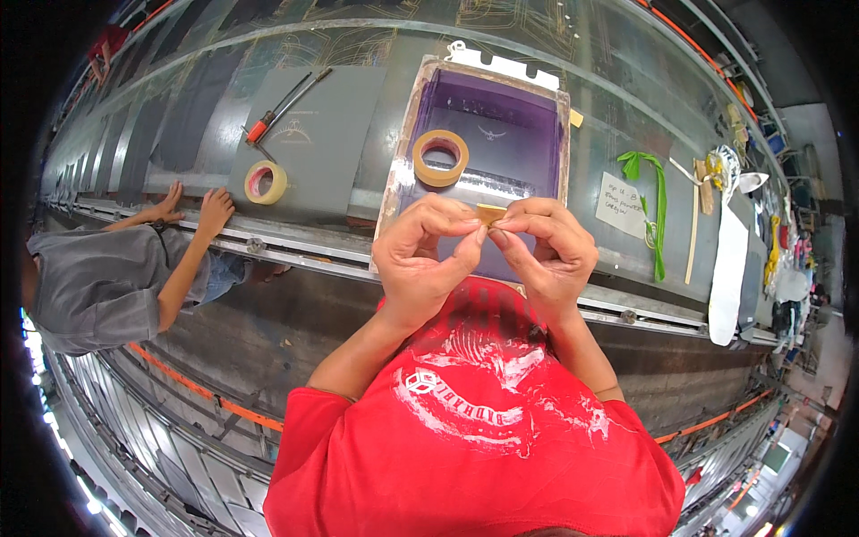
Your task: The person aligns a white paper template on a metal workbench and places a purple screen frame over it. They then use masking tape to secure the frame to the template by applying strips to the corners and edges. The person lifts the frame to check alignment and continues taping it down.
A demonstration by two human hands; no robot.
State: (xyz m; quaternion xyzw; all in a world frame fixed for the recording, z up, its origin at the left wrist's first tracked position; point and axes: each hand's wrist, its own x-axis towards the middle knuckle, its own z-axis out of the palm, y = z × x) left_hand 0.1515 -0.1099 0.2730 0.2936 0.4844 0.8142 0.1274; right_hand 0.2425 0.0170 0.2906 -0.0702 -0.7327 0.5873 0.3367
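My left hand (428, 255) and my right hand (548, 255) meet over the near part of a purple screen-printing frame (404, 192). Both pinch a small piece of brown tape (490, 214) between thumbs and fingertips, with the fingertips almost touching. Just beyond my left hand, a roll of brown packing tape (429, 140) lies flat on the frame's left side. A pale bird-like mark (490, 134) shows on the purple mesh (528, 107). At the frame's far end sits a white strip with notches (510, 68).
To the left are a cream tape roll (266, 183) and a red-handled tool (261, 127). On the right lie a handwritten note (619, 208), green ribbon (660, 215), thin wooden stick (693, 234) and long white strip (731, 268). A co-worker in grey (107, 277) rests both hands at the table edge.
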